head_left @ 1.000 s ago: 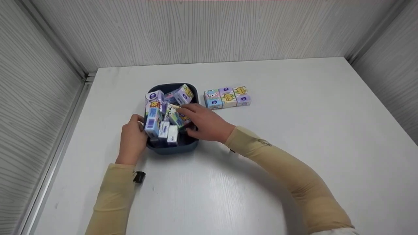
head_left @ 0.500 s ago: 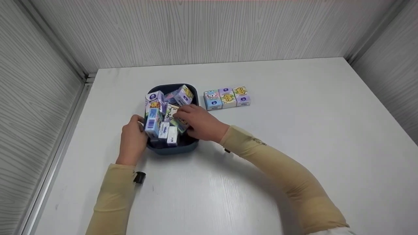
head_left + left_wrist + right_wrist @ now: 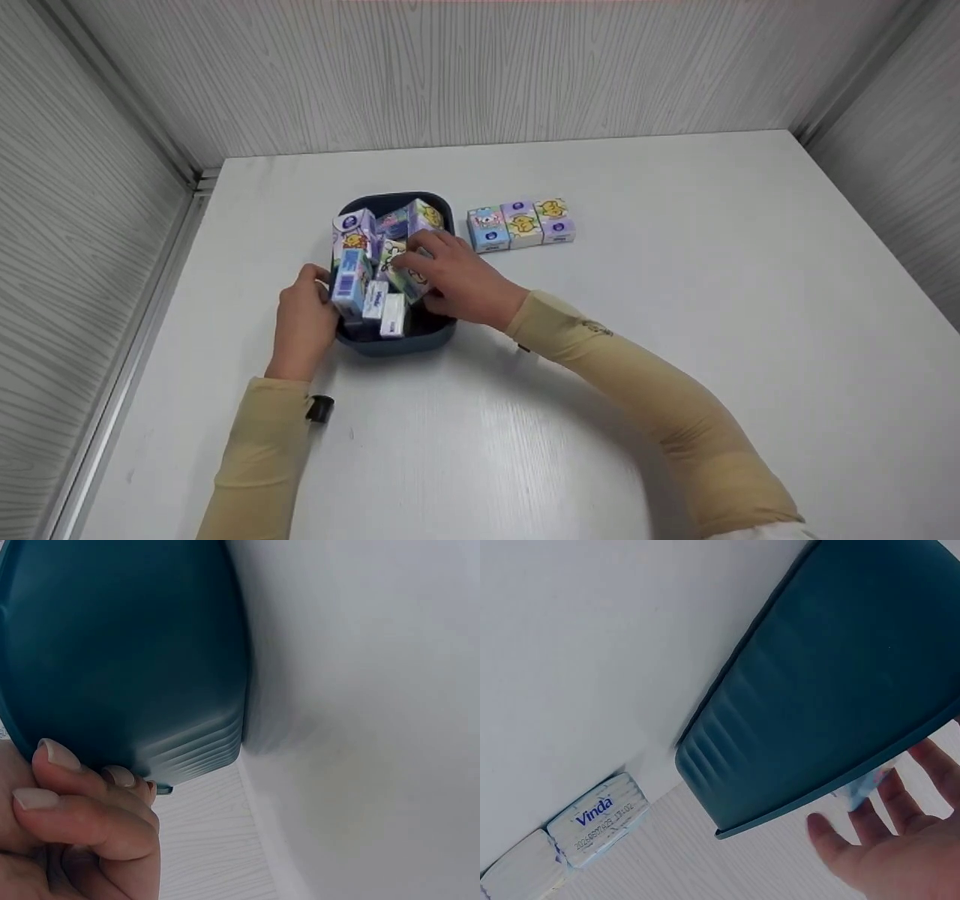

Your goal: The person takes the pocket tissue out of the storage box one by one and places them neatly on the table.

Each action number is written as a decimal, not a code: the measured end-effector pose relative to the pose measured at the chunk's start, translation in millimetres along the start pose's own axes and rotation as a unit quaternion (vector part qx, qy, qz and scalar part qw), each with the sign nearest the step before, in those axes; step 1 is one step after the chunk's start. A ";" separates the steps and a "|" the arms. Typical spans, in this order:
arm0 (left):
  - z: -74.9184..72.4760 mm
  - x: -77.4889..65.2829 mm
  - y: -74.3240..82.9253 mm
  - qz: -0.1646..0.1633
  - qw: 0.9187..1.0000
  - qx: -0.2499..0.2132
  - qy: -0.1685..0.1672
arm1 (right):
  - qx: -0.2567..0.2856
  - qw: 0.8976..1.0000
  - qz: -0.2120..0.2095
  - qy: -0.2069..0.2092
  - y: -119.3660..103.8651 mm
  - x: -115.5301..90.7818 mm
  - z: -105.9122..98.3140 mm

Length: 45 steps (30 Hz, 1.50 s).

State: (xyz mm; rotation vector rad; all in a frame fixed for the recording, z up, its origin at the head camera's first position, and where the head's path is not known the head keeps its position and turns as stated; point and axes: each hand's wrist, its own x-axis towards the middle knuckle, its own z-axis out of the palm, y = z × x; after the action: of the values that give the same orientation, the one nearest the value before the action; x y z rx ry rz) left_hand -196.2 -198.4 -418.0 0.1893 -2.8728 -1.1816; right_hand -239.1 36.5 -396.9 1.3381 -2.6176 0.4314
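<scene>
A dark teal plastic basket [image 3: 394, 346] stands on the table, filled with small packs of tissues in cartoon wrappers. My left hand [image 3: 304, 324] holds the basket's left side; in the left wrist view its fingers [image 3: 90, 825] curl at the rim. Reaching over the right rim, my right hand [image 3: 474, 281] grips a yellow-green tissue pack [image 3: 399, 271] among the others. Its thumb is partly hidden inside the basket. Around that pack lie a blue pack [image 3: 351, 283], a purple pack [image 3: 355, 231], a white-ended pack [image 3: 393, 315] and another purple pack [image 3: 425, 215].
Right of the basket, three tissue packs stand side by side in a row: a blue one [image 3: 489, 228], a middle one [image 3: 523, 225] and a purple one [image 3: 556, 220]. The white table [image 3: 480, 435] is bordered by grey wood-grain panels [image 3: 480, 75] at the back and sides.
My right hand has shifted slightly left and its fingers have moved on the yellow-green pack. The purple pack at the back right has turned more upright. The left hand stays put.
</scene>
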 end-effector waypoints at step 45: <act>0.4 0.1 -2.1 0.014 1.000 -0.010 0.017 | 0.066 0.941 0.284 0.172 94.9 -45.3 -50.4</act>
State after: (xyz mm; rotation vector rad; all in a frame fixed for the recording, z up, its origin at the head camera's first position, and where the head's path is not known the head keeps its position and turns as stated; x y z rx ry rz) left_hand -196.1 -199.6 -419.8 0.1677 -2.8247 -1.1890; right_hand -288.8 140.5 -378.8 0.4376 -2.6542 0.8447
